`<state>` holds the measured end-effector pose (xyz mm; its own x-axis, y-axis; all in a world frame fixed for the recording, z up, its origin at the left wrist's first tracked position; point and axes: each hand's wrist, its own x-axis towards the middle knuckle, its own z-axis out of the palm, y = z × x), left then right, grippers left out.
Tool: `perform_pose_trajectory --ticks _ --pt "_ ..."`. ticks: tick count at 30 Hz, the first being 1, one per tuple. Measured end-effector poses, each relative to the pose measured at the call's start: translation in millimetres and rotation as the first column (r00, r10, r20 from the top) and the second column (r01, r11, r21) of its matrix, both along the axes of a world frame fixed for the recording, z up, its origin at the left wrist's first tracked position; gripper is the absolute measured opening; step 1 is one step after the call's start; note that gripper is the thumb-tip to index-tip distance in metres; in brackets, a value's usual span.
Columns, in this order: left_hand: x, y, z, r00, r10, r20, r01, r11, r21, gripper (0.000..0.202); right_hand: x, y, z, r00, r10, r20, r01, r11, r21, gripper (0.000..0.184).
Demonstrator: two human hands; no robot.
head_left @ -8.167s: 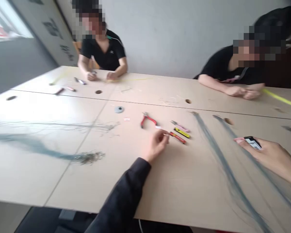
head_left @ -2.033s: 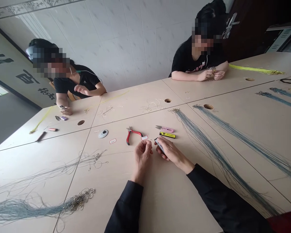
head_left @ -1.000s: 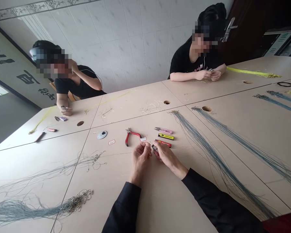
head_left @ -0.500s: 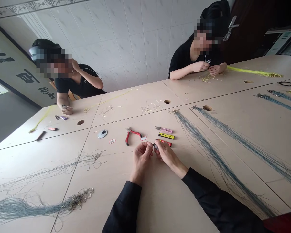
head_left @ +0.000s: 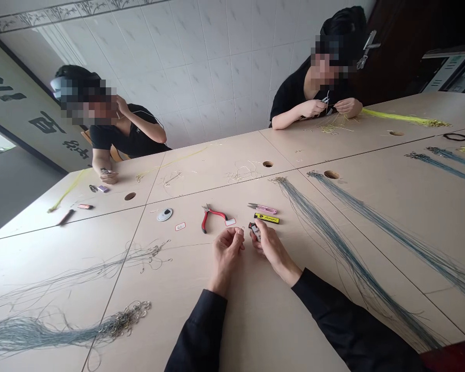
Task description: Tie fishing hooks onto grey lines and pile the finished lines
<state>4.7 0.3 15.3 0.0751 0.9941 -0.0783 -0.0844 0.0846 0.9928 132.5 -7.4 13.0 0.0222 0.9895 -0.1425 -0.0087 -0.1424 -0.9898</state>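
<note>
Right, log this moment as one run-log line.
left hand: pinched shut | right hand: holding small dark object | red pliers: on table

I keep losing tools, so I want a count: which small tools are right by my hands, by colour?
Red-handled pliers: 1
Pink snips: 1
Yellow-and-black bar: 1
Dark piece in the right hand: 1
Total: 4

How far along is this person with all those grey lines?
Looks done: a hooked bundle lies at left. In hand: the left hand pinches a tiny piece, and the right hand holds a small dark tool. Probably left: the long grey strands at right.
</note>
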Motion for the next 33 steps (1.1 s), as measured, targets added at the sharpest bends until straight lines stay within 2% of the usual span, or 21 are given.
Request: perform_pose_trajectory --ticks 3,6,10,19,24,27,30,32,33 --pt "0 1 -2.0 1.000 0.003 -0.005 -0.003 1.000 0.004 0.042 1 -1 4.2 0.994 -0.075 -0.076 0.075 0.997 -0.007 0.044" --pt "-1 1 -3.3 1.000 0.000 -0.020 0.000 1.000 0.014 0.043 2 -1 5.2 0.996 -0.092 -0.017 0.093 0.988 0.124 0.034" --pt "-1 1 -2.1 0.999 -0.019 -0.036 0.020 1.000 0.021 0.042 4 0 5.6 0.997 -0.058 0.055 0.044 0.969 0.243 0.028" --pt "-1 -1 -1.1 1.000 -0.015 0.018 0.015 1.000 0.023 0.039 7 -1 4.6 1.000 -0.010 -0.003 0.011 0.982 0.189 0.031" --pt "-2 0 -4.2 0.995 -0.043 -0.086 0.046 0.998 0.034 0.039 5 -1 3.3 1.000 -0.002 0.026 -0.005 0.969 0.247 0.032" --pt "-2 1 -7.0 0.994 -0.057 -0.093 0.063 0.996 0.055 0.039 4 0 2.9 1.000 0.006 0.026 -0.013 0.961 0.278 0.033" --pt "-2 2 -11.1 0.990 -0.070 -0.126 0.083 0.992 0.099 0.035 15 1 7.3 0.995 -0.097 -0.003 0.095 0.964 0.248 0.038" --pt "-1 2 -13.6 0.978 -0.066 -0.196 0.095 0.985 0.143 0.033 33 1 16.2 0.966 -0.244 -0.081 0.256 0.943 0.210 0.041" --pt "0 1 -14.2 0.970 -0.063 -0.234 0.104 0.981 0.166 0.033 46 0 23.4 0.935 -0.325 -0.139 0.349 0.915 0.202 0.041"
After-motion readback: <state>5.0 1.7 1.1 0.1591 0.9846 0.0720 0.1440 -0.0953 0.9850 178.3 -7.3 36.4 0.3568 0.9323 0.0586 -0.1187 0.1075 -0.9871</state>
